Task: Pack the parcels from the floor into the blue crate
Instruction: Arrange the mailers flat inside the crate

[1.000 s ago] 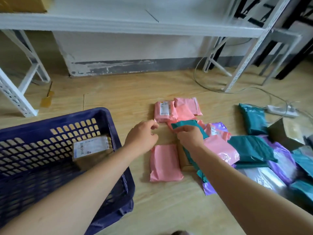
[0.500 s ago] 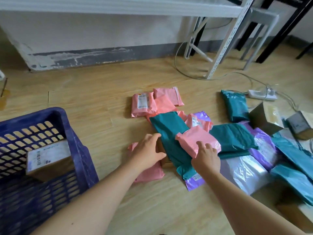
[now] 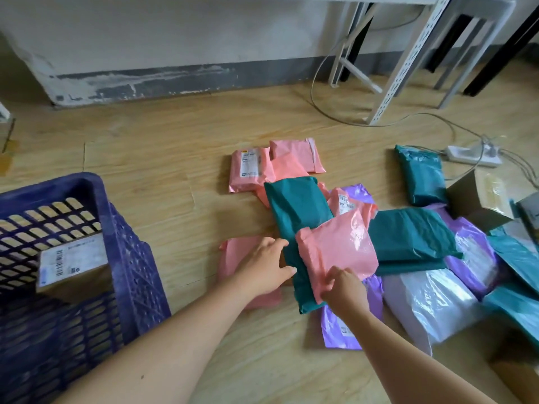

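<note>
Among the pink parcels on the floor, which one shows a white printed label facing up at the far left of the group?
The pink parcel at the far-left corner of the pile, beside another pink one. Its white label faces up; the parcel under the left hand shows none.

White power strip (image 3: 472,156) lies on wood floor (image 3: 163,147), cables attached. White metal shelving leg (image 3: 405,65) stands near scuffed wall (image 3: 175,39).

Soft even daylight, faint shadows – glare on white parcel (image 3: 434,304) – wide-angle bending, slight blur at edges
</note>
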`<action>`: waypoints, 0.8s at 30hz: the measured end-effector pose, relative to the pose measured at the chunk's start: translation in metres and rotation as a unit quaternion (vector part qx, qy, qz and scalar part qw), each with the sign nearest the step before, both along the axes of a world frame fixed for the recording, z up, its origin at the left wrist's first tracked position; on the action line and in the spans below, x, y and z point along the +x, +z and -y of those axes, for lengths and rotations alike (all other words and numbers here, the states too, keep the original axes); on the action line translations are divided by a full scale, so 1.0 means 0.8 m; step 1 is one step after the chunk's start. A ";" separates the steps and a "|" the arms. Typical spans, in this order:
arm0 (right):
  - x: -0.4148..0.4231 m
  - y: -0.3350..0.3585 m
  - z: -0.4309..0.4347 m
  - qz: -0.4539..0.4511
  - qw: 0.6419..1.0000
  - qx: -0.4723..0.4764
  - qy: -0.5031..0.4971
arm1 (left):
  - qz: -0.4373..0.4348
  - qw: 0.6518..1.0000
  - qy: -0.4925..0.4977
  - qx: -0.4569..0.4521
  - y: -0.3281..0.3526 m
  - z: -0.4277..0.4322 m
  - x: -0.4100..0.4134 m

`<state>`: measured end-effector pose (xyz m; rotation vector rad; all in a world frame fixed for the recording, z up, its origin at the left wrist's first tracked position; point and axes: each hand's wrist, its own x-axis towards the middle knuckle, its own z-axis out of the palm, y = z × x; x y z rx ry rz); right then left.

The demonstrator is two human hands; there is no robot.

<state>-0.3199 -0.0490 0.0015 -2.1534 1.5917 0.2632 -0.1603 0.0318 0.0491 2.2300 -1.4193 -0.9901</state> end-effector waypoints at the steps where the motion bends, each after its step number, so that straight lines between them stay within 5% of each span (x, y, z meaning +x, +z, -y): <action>1: 0.004 -0.002 -0.002 0.002 1.000 0.002 0.015 | 0.000 1.000 0.001 0.001 0.000 -0.001 -0.001; 4: 0.014 -0.002 -0.010 0.039 0.999 -0.007 -0.004 | 0.000 1.000 0.001 0.011 -0.003 -0.005 0.001; 7: 0.019 0.008 -0.009 0.077 0.989 -0.124 -0.031 | -0.007 1.000 0.013 0.024 -0.008 -0.010 0.006; 9: 0.022 0.007 -0.006 0.047 0.988 -0.144 0.030 | -0.013 0.999 0.022 0.028 -0.012 -0.011 0.008; 13: 0.023 -0.021 -0.011 -0.055 0.995 -0.024 0.082 | -0.021 0.999 0.027 0.032 -0.022 -0.014 0.009; 16: 0.027 -0.032 -0.006 -0.070 0.987 -0.123 0.076 | -0.019 0.998 0.021 0.049 -0.033 -0.020 0.010; 19: 0.027 -0.038 0.010 0.007 0.976 -0.214 0.041 | -0.022 0.997 0.022 0.067 -0.043 -0.025 0.014; 24: 0.036 -0.010 0.019 0.127 0.970 -0.201 0.048 | -0.069 0.991 0.086 0.074 -0.052 -0.025 0.028</action>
